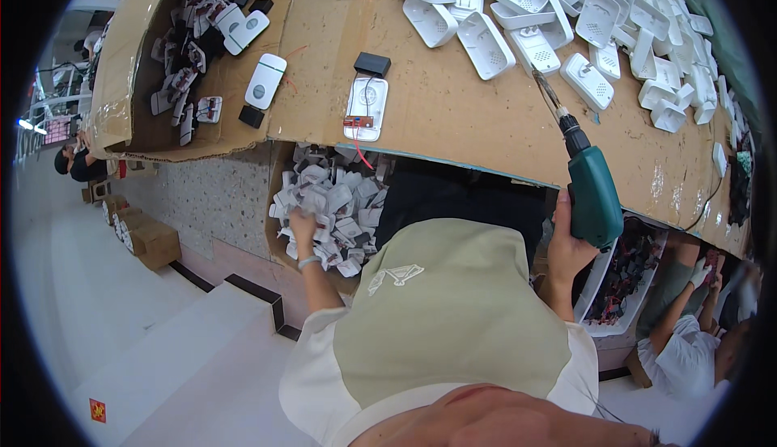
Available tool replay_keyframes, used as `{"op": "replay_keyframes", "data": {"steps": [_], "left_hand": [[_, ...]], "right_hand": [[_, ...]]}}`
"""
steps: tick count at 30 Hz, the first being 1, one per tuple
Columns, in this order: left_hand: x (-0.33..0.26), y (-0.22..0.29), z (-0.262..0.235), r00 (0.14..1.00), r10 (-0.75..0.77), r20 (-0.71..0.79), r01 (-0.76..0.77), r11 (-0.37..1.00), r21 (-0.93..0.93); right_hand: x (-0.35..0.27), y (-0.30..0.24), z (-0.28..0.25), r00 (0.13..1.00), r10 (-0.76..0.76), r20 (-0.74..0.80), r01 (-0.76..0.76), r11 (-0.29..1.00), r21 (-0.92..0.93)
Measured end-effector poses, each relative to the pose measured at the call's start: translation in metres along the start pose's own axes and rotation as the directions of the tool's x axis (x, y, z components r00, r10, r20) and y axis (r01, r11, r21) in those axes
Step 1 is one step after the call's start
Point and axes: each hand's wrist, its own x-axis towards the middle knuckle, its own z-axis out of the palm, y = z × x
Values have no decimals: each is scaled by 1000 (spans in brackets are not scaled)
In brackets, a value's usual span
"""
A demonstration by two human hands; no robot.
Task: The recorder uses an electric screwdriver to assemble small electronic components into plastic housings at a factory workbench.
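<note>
Out to the left, brown cartons (155, 244) line up beside speckled flooring (217, 196), and there's a person in black (87, 168) beyond them! A tube light (31, 126) glows; a red-and-gold square (98, 410) brightens lower left; far right, a white-shirted co-worker (684, 362)!

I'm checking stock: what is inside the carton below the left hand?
A heap of whitish plastic pieces lies in the carton under the left hand. They hide its bottom; the tabletop covers its far end.
</note>
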Motion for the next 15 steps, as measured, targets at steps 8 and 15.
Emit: {"op": "replay_keyframes", "data": {"steps": [8,15], "left_hand": [[-77,309,-203,880,470,-74,-473,881,-30],[-90,526,-120,367,799,-477,-922,380,-73]], "right_hand": [[1,3,-10,993,-6,-115,4,1000,-16],[4,-11,-14,992,55,-117,-48,997,61]]}}
